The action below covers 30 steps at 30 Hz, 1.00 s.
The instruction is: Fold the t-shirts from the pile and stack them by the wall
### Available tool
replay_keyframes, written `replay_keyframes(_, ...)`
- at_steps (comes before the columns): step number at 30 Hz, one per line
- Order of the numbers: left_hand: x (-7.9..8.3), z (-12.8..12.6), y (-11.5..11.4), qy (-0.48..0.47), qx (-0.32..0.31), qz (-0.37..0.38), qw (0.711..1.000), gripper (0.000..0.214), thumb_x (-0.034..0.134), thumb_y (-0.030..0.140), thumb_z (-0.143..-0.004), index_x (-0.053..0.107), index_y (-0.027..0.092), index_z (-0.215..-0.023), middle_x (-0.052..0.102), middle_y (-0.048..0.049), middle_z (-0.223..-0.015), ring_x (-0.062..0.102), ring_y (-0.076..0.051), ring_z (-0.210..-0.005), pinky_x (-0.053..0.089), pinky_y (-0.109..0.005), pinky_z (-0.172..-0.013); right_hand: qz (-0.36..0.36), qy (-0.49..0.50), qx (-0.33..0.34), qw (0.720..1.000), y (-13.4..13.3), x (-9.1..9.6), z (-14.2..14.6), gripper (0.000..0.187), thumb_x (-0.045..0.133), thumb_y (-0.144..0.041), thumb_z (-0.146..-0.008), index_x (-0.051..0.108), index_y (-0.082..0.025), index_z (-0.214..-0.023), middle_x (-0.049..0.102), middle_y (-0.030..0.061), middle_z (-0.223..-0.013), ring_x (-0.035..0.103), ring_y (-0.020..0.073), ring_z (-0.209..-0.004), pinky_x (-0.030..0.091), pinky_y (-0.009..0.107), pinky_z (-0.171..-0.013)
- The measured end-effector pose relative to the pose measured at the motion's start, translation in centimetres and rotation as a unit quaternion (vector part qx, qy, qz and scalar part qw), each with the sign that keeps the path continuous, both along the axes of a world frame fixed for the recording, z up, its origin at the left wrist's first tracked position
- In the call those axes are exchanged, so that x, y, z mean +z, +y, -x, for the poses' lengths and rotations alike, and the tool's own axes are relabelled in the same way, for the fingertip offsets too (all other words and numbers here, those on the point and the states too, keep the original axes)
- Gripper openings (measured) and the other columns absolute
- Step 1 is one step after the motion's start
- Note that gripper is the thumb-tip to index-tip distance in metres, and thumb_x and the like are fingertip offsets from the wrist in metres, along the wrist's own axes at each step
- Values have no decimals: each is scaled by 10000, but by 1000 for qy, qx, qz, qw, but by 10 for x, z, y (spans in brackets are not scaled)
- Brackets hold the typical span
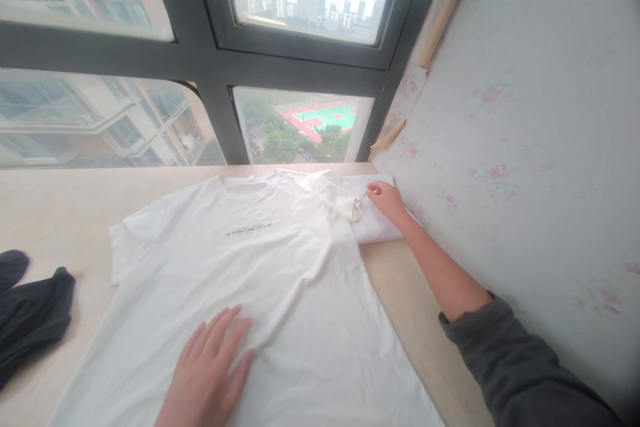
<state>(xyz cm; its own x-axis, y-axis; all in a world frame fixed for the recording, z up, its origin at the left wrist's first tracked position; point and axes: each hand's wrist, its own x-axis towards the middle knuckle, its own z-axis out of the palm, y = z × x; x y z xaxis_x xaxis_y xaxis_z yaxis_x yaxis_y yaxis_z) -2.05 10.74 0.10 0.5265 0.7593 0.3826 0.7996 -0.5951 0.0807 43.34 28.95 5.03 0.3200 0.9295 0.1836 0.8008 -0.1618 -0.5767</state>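
Note:
A white T-shirt [280, 280] lies spread front side up, with "STAY ACTIVE" printed in dark letters across the chest. Its left-side sleeve is spread flat, while the right-side sleeve [345, 203] is bunched and creased. My left hand [213, 367] rests on the lower front of the shirt, fingers stretched out. At the bunched sleeve, my right hand [384, 197] pinches a bit of the sleeve's edge between thumb and fingers. A flat, folded white item [377, 223] lies partly under that sleeve, below my right hand; I cannot make out its kind.
Dark cloth items [35, 320] lie on the pale sill surface [400, 293] at the far left. Behind the shirt stands a dark window frame [210, 100]. A floral-papered wall [525, 133] closes off the right side, with peeling paper [393, 137] at its corner.

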Motion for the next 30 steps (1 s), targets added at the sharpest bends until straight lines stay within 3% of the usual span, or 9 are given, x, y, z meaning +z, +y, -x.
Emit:
replay_keyframes(3, 26, -45, 17, -63, -5, 44, 997, 295, 514, 287, -941, 554, 246, -1230, 638, -78, -1257, 613, -245, -1111, 510, -388, -901, 34, -1, -1, 999, 26, -3, -3, 221, 600, -303, -835, 698, -175, -986, 724, 72, -1034, 643, 185, -942, 456, 281, -859)
replay_keyframes(8, 67, -158, 68, -116, -42, 123, 985, 277, 496, 203, -928, 529, 206, -1204, 628, -71, -1137, 614, -212, -982, 513, -341, -819, 89, 9, 12, 996, 53, 0, 3, 126, 701, -291, -731, 666, -172, -706, 688, 25, -729, 633, 182, -769, 450, 241, -706)
replay_keyframes(11, 78, -216, 103, -80, -30, 132, 988, 287, 596, 286, -888, 530, 193, -1152, 598, -85, -1100, 599, -242, -960, 501, -355, -787, 91, 26, 14, 995, 59, 7, 4, 111, 677, -271, -745, 651, -170, -705, 646, 0, -648, 602, 153, -670, 439, 220, -623)
replay_keyframes(14, 77, -254, 129, -55, 7, 115, 992, 279, 618, 377, -886, 528, 189, -1071, 577, -91, -1052, 590, -255, -938, 482, -361, -769, 74, 49, 9, 996, 62, 16, 2, 132, 626, -291, -796, 662, -165, -815, 654, 0, -690, 576, 126, -598, 438, 213, -564)
replay_keyframes(17, 71, -271, 144, -47, 34, 132, 990, 259, 592, 370, -907, 520, 178, -1066, 570, -99, -1029, 595, -256, -943, 471, -362, -790, 50, 70, 2, 996, 64, 26, -1, 189, 610, -316, -814, 660, -163, -914, 658, 0, -728, 546, 101, -538, 435, 208, -528)
replay_keyframes(21, 65, -278, 153, -45, 43, 165, 984, 167, 527, 204, -916, 531, 159, -1077, 580, -108, -1008, 626, -249, -917, 469, -342, -764, 30, 90, 0, 995, 65, 35, -2, 220, 600, -350, -818, 661, -165, -922, 649, -3, -732, 531, 93, -535, 434, 202, -519)
replay_keyframes(25, 63, -279, 158, -56, 42, 203, 977, 200, 434, 63, -887, 576, 137, -1007, 608, -119, -951, 655, -246, -895, 464, -332, -752, 38, 92, -4, 995, 62, 31, 0, 210, 570, -356, -823, 648, -173, -890, 651, 1, -734, 535, 100, -530, 429, 211, -511)
replay_keyframes(30, 67, -275, 162, -115, 44, 248, 961, 181, 458, 91, -868, 605, 144, -960, 651, -133, -957, 658, -257, -948, 444, -349, -805, 79, 72, 17, 994, 61, 26, 4, 151, 627, -301, -774, 645, -169, -845, 658, 5, -675, 571, 128, -520, 423, 233, -531)
